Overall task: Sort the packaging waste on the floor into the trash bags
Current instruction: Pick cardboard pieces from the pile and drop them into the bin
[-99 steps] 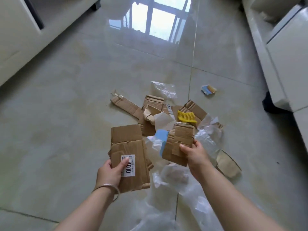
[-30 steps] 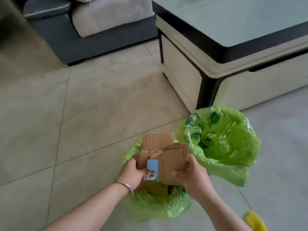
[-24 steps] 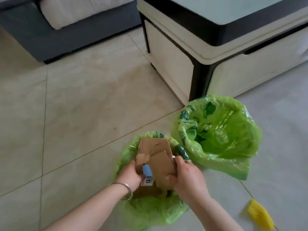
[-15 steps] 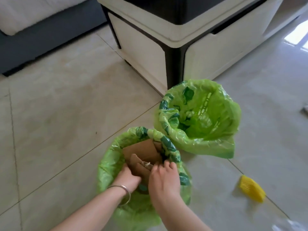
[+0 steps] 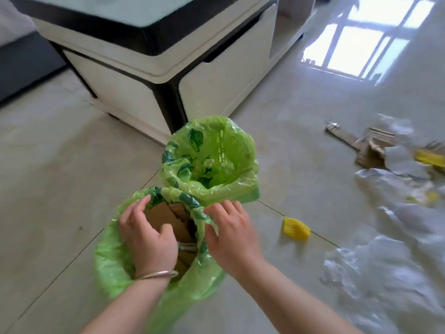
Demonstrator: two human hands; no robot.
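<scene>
Two green trash bags stand side by side on the floor. The near bag (image 5: pixel 108 261) holds brown cardboard pieces (image 5: pixel 166 218). My left hand (image 5: pixel 147 235) reaches into it, fingers spread, pressing on the cardboard and holding nothing. My right hand (image 5: pixel 231 230) hovers over the near bag's right rim with its fingers apart and empty. The far bag (image 5: pixel 243 186) gapes open with only crumpled green film visible inside. More waste lies to the right: a yellow ribbed piece (image 5: pixel 295 229), clear plastic film (image 5: pixel 385 273), and a blurred cardboard pile (image 5: pixel 370 150).
A white and black coffee table (image 5: pixel 168 68) stands just behind the far bag. A dark sofa base (image 5: pixel 19 59) is at the far left. Bare tiled floor (image 5: pixel 60 165) stretches to the left of the bags.
Both hands carried cardboard from the pile to the near bag, pushed it in and let go. My right hand has come out over the rim. The view has swung right.
</scene>
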